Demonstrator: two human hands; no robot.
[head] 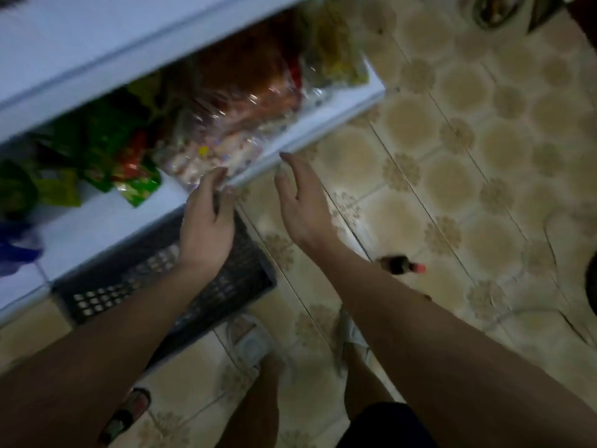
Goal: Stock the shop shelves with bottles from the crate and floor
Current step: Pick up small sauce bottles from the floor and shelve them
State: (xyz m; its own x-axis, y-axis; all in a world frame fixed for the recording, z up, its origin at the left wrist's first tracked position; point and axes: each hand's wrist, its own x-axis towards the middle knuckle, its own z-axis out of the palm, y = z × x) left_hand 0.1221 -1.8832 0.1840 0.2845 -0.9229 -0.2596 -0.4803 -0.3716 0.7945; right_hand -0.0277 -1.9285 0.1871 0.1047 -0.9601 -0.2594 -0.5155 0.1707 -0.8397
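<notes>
Clear plastic crinkles under the left hand (pixel 206 221), whose fingers curl on a packet (pixel 210 160) at the front edge of the white shelf (pixel 106 221). The right hand (pixel 298 195) hovers just beside that edge, fingers loose and spread, holding nothing. Green and red packets (pixel 129 163) lie further left on the shelf, orange and yellow ones toward its right end. A dark crate (pixel 226 286) sits on the floor (pixel 452 176) below the shelf edge; its contents are hidden. One bottle (pixel 400 266) lies on the patterned tiles, right of the crate.
</notes>
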